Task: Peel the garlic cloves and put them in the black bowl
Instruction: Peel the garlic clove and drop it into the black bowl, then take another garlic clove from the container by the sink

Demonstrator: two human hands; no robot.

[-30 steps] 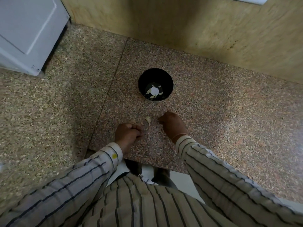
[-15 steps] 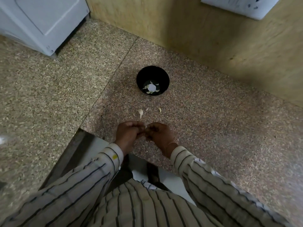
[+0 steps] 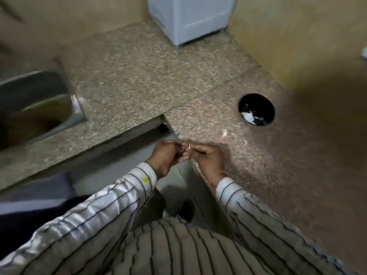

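Granite counter (image 3: 258,165), head view. L hand (image 3: 168,155) and R hand (image 3: 208,159) met fingertip to fingertip at its edge, both pinching one small clove (image 3: 189,146), skin part-lifted by my read. Up-right and well apart, the bowl (image 3: 256,99) held a few pale cloves (image 3: 249,116): some done. Two loose bits (image 3: 224,133) lay between; clove or skin, I couldn't tell. Peel underway, drop-in left.
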